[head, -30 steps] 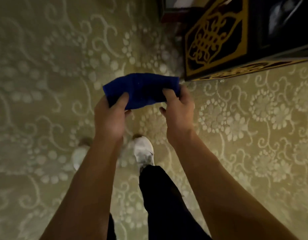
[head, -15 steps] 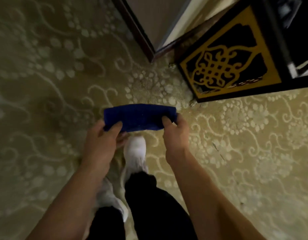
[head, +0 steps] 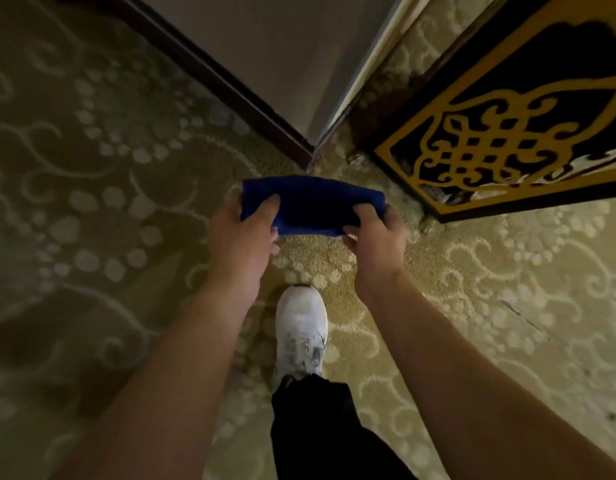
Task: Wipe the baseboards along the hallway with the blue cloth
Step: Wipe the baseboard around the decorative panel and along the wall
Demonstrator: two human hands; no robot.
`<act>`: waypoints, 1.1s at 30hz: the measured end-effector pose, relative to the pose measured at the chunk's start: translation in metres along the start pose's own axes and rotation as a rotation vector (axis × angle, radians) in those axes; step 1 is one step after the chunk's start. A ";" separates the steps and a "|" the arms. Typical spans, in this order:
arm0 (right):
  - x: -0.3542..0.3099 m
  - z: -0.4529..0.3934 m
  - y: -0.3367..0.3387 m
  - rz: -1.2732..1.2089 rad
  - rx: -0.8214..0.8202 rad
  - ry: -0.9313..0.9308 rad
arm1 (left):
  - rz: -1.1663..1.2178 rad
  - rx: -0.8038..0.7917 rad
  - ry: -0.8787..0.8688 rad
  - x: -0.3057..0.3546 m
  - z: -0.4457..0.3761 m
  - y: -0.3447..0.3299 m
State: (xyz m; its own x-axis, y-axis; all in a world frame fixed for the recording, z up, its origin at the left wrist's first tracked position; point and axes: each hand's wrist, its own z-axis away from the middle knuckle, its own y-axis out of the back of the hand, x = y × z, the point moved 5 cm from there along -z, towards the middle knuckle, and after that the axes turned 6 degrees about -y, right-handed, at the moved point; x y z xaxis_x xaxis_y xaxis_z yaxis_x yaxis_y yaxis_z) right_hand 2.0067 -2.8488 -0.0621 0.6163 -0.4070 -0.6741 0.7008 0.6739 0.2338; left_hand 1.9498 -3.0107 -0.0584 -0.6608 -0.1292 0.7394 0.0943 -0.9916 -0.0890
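Pinching folded blue cloth (head: 313,204) taut: left hand (head: 242,240), right hand (head: 377,242) grip ends above patterned carpet (head: 91,202).

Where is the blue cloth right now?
In the head view's centre, the cloth is stretched between the left hand and right hand, above the carpet, just short of the dark baseboard corner.

Under me lies an olive-gold carpet (head: 507,289) with pale floral scrolls; my white sneaker (head: 301,332) stands on it at lower centre; a black-and-gold ornamented cabinet (head: 507,140) stands on it at upper right.
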 end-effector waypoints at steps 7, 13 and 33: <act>-0.002 -0.078 -0.021 0.014 -0.060 0.055 | 0.027 -0.123 0.001 -0.041 -0.061 -0.021; -0.008 -0.154 -0.034 0.087 0.111 0.142 | 0.015 -0.258 -0.065 -0.065 -0.103 -0.066; -0.074 -0.223 -0.085 0.380 0.318 0.242 | 0.157 -0.075 0.002 -0.087 -0.139 -0.143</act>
State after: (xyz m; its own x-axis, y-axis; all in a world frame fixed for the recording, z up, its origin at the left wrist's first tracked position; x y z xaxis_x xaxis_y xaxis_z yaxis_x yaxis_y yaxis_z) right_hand 1.8213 -2.7383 -0.1881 0.7735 0.0070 -0.6338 0.5420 0.5112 0.6670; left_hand 1.8906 -2.8591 -0.2030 -0.6434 -0.2828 0.7114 0.1409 -0.9572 -0.2530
